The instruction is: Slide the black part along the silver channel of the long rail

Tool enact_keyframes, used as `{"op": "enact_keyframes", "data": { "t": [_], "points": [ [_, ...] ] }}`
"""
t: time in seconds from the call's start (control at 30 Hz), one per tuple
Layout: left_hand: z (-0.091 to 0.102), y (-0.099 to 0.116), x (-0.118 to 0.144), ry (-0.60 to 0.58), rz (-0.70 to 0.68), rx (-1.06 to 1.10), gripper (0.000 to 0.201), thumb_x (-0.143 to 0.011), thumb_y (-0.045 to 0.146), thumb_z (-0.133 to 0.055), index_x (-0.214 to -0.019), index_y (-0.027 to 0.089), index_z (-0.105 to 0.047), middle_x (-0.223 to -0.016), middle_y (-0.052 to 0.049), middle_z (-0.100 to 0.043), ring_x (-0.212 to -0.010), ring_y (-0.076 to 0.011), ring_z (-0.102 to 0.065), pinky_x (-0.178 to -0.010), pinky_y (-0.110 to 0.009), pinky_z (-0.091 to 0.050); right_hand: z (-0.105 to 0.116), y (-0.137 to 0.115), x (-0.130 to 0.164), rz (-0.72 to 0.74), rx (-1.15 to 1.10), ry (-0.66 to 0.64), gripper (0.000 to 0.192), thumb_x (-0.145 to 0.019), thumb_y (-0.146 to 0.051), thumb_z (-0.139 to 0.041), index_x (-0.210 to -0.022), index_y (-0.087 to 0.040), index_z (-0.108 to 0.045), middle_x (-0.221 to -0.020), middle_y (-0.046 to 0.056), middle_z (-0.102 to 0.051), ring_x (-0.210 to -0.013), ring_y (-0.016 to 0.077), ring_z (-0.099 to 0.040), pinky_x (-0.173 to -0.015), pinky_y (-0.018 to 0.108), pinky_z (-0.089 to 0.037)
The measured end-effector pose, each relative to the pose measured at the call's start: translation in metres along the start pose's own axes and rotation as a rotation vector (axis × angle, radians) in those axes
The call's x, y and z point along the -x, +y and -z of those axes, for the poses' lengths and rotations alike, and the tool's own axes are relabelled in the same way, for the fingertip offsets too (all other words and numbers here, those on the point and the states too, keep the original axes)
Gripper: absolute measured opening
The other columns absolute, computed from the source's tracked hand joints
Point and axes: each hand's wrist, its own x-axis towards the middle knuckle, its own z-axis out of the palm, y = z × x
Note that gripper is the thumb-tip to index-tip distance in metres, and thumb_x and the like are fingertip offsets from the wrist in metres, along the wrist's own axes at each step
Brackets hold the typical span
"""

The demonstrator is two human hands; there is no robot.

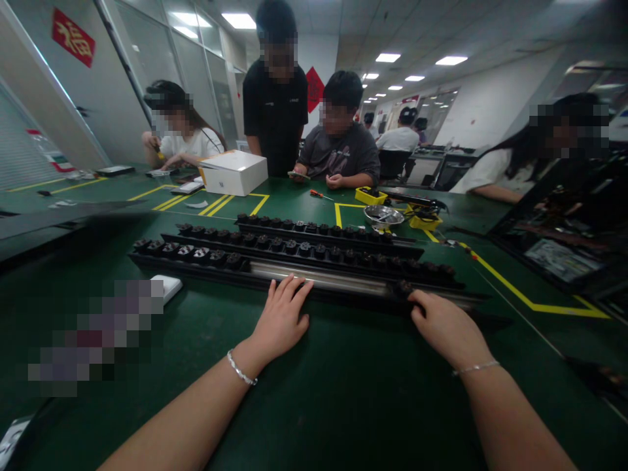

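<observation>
Rails (314,278) of black sockets lie crosswise on the green table (343,392), long axis running left to right, just ahead of both hands. Left hand (282,317) rests flat, fingers spread, on the nearest rail's bare middle; right hand (449,327) touches its right end, fingers curled at a socket, grip unclear.

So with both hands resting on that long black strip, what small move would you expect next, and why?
Probably a slide of the nearest strip toward the person. The left hand lies flat on its bare metal stretch and the right hand presses its edge near the last socket; neither pinches anything, so a push or pull seems likeliest.
</observation>
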Motion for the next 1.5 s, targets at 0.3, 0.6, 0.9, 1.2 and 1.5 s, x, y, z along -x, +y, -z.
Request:
{"op": "enact_keyframes", "data": {
  "t": [0.3,0.6,0.9,1.2,1.5],
  "points": [
    [0.000,-0.001,0.000,0.009,-0.004,0.011,0.065,-0.078,0.018,-0.053,-0.139,0.027,-0.033,-0.143,-0.005,-0.040,-0.139,-0.0275,-0.023,-0.114,-0.057,-0.014,0.002,0.001,0.001,-0.020,-0.017,-0.007,0.033,-0.085,-0.023,-0.035,-0.103,-0.020,-0.062,-0.102,0.008,-0.066,-0.088,0.0204,-0.061,-0.075,0.032,-0.041],
    [0.001,0.000,0.000,0.014,-0.011,0.007,0.064,-0.078,0.017,-0.053,-0.139,0.026,-0.034,-0.143,-0.006,-0.040,-0.139,-0.0279,-0.023,-0.113,-0.058,-0.015,0.003,0.003,0.001,-0.024,-0.019,0.007,0.033,-0.083,-0.021,-0.037,-0.101,-0.021,-0.064,-0.102,0.008,-0.067,-0.087,0.0194,-0.061,-0.073,0.031,-0.041],
    [0.001,0.001,0.000,0.013,-0.011,-0.004,0.063,-0.078,0.017,-0.052,-0.138,0.025,-0.035,-0.142,-0.006,-0.041,-0.138,-0.0277,-0.024,-0.113,-0.058,-0.016,0.003,0.007,0.000,-0.042,-0.011,-0.006,0.035,-0.083,-0.021,-0.035,-0.101,-0.020,-0.065,-0.101,0.008,-0.067,-0.088,0.0202,-0.061,-0.074,0.032,-0.042],
    [0.001,0.001,0.000,0.013,-0.014,-0.007,0.063,-0.078,0.017,-0.051,-0.138,0.025,-0.034,-0.143,-0.007,-0.040,-0.139,-0.0280,-0.023,-0.113,-0.058,-0.016,0.001,0.011,-0.001,-0.046,-0.018,0.015,0.033,-0.081,-0.020,-0.038,-0.099,-0.020,-0.066,-0.099,0.008,-0.068,-0.086,0.0198,-0.061,-0.073,0.032,-0.042],
    [0.000,0.000,0.000,0.023,-0.016,-0.004,0.063,-0.078,0.017,-0.052,-0.138,0.026,-0.035,-0.142,-0.007,-0.041,-0.138,-0.0281,-0.024,-0.113,-0.058,-0.017,-0.002,0.018,-0.001,-0.044,-0.008,0.026,0.032,-0.081,-0.021,-0.038,-0.096,-0.020,-0.066,-0.097,0.008,-0.068,-0.085,0.0195,-0.062,-0.074,0.032,-0.043]
  ]
}}
